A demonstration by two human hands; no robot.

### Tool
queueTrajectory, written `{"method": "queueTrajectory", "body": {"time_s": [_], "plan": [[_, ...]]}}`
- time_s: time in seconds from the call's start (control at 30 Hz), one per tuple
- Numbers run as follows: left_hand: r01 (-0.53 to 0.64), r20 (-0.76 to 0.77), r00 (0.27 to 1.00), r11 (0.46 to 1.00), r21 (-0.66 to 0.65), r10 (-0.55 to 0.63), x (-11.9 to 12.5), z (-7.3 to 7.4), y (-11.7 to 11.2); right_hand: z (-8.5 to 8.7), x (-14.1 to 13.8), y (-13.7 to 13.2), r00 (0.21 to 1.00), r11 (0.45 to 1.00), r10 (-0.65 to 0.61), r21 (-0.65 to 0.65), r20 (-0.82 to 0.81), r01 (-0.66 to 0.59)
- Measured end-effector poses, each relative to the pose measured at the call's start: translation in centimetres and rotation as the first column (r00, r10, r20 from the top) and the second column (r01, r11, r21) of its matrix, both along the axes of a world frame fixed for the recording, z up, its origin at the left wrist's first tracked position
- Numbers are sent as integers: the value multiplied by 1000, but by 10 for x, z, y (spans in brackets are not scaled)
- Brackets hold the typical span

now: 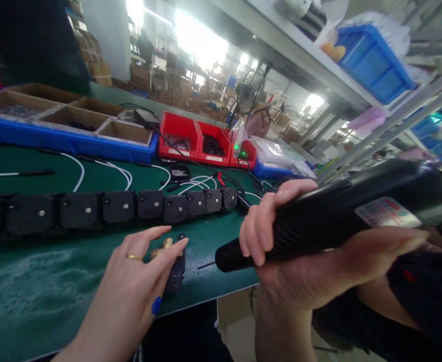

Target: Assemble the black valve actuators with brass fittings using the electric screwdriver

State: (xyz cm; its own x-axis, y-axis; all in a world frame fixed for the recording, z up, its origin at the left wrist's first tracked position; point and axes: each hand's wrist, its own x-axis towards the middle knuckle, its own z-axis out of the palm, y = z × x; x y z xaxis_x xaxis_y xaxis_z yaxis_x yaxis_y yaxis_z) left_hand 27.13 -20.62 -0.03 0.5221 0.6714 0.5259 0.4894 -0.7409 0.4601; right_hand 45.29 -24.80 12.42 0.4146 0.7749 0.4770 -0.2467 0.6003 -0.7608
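My right hand (pixel 281 251) is wrapped round a black electric screwdriver (pixel 319 216), whose thin bit points left, low over the green bench. The tip of the bit is just right of a small black block (pixel 176 276) near the bench's front edge. A brass piece (pixel 167 245) sits on top of that block. My left hand (pixel 141 261), with a ring and a blue mark near the wrist, curls its thumb and forefinger around the brass piece. Part of the block is hidden behind the hand.
A row of black square housings (pixel 118 207) lines the bench (pixel 55 281) behind my hands. White cables (pixel 126 176) lie beyond them. Further back are a blue divided tray (pixel 103 146), red bins (pixel 179 138) and a blue bin (pixel 375 60) on an overhead shelf.
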Motion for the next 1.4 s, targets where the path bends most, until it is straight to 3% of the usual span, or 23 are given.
{"method": "queueTrajectory", "body": {"time_s": [0.07,0.17,0.27,0.37,0.43,0.53,0.63,0.7,0.8,0.9,1.0,1.1,1.23,1.4], "plan": [[-35,-16,999,999,3,35,9,3,-10,-2,5,-2,999,999,-34,-3,-3,34],[-34,66,997,994,-101,41,23,5,-12,-8,9,-2,999,999,-45,-14,13,45],[91,55,995,970,-225,-81,26,11,1,-10,12,-2,999,999,-30,-31,33,31],[223,-15,970,913,-342,-243,20,19,14,-8,15,-2,999,1000,-12,-10,47,12],[207,-104,964,936,-283,-245,16,23,17,-6,16,-3,999,1000,-9,22,46,8],[60,-327,942,997,-57,-75,14,23,12,-5,19,-7,999,1000,28,12,42,-28],[54,-410,911,998,32,-36,14,20,9,-6,22,-10,988,989,147,-25,45,-146],[115,-332,937,993,9,-106,12,18,10,-8,20,-11,978,978,206,-29,45,-205],[145,-117,980,981,-126,-160,5,16,14,-11,13,-7,981,982,190,-4,30,-190],[72,36,997,970,-233,-65,-2,13,11,-13,7,-3,991,990,137,15,7,-137],[-64,59,996,985,-162,74,-5,6,-2,-14,8,-1,988,989,150,2,44,-150],[-100,10,995,995,-14,100,-3,-4,-14,-16,13,0,979,985,174,0,105,-175],[26,-26,999,998,52,-25,5,-12,-9,-13,15,0,987,987,129,84,100,-138],[211,-18,976,970,-117,-215,9,-5,12,-10,10,-5,976,979,199,22,91,-202]]}}
